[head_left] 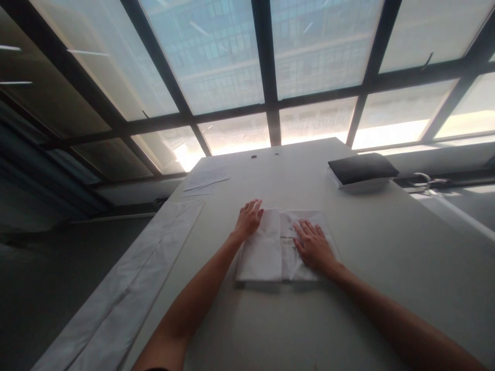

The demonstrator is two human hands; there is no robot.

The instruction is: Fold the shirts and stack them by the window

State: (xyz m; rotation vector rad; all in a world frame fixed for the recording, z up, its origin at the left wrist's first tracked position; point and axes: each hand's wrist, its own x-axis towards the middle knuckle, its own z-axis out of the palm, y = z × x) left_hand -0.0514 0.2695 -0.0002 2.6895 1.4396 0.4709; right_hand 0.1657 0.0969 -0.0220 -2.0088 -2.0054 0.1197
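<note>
A white cloth (261, 257), folded into a flat rectangle, lies on the white table with a seam or gap running down its middle. My right hand (314, 246) rests flat on the right half, palm down and fingers stretched out. At the upper left corner of the cloth is my left hand (249, 219), its fingers apart and slightly bent, with nothing visible in them. Whether the left fingertips press on the fabric or hover just over it is hard to tell.
Along the left edge of the table (247, 330) runs a long folded strip of white fabric (127, 288). Sheets of paper (207, 178) lie at the far left. A black-covered stack (363, 169) sits at the far right. Behind the table stand large windows (273, 77).
</note>
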